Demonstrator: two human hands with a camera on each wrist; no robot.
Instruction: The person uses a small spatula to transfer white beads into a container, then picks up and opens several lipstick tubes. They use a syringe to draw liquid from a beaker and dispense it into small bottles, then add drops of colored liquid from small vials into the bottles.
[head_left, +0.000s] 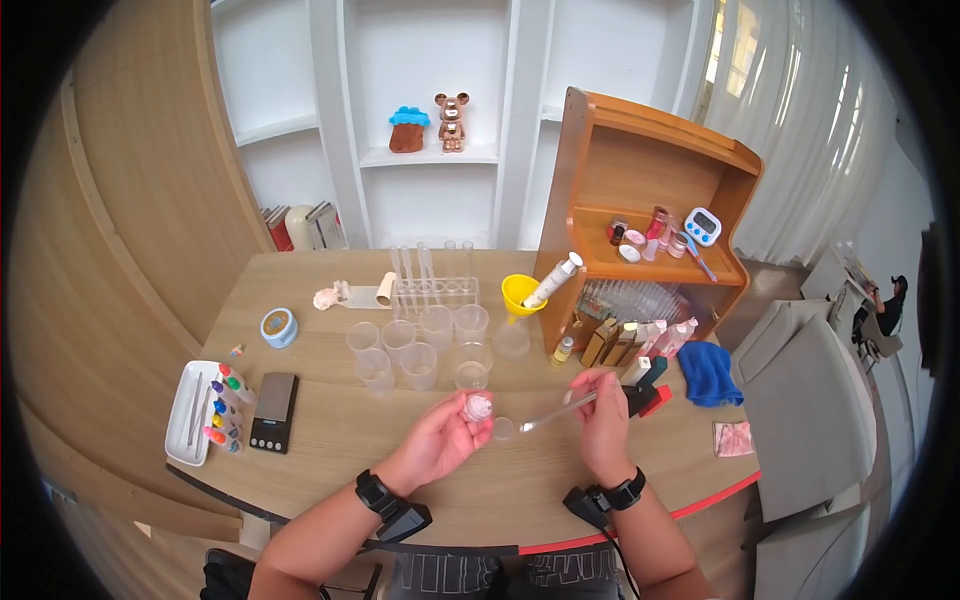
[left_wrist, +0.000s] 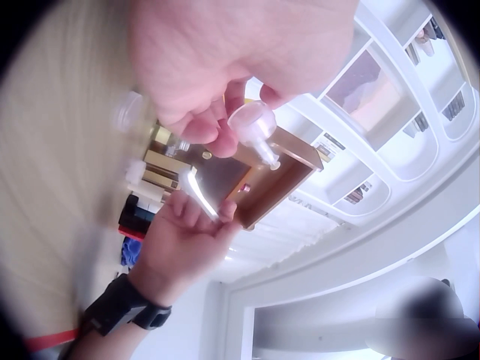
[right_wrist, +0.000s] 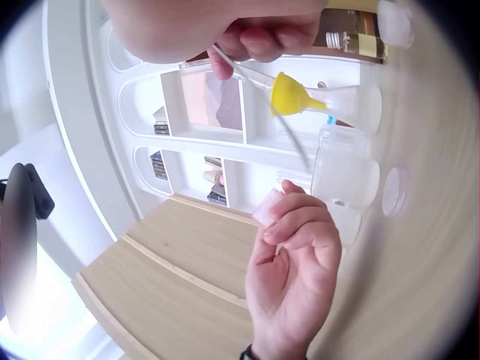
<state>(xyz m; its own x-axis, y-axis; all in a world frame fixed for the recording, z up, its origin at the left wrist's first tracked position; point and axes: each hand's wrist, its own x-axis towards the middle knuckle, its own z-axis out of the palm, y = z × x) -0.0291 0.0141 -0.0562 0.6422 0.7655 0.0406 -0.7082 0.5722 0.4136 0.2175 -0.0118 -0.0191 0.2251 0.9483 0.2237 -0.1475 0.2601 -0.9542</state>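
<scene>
My left hand (head_left: 438, 442) grips a small clear jar (head_left: 479, 406) with pale pink stuff inside, tilted toward the middle. Facing it, my right hand (head_left: 604, 432) pinches the handle of a slim metal spatula (head_left: 556, 409). The spatula's tip points down and left, just right of the jar and apart from it. Below that tip a round clear lid (head_left: 503, 428) lies flat on the table. In the left wrist view the jar (left_wrist: 252, 124) shows between the left thumb and fingers, and the spatula (left_wrist: 199, 193) stands up from the right hand.
Several clear cups (head_left: 420, 366) stand beyond my hands, before a test tube rack (head_left: 437, 290). A yellow funnel (head_left: 520, 293) sits in a flask. Boxes and bottles line the wooden cabinet (head_left: 570, 190). On the left are a black scale (head_left: 274, 412) and white tray (head_left: 180, 440); right, a blue cloth (head_left: 708, 374).
</scene>
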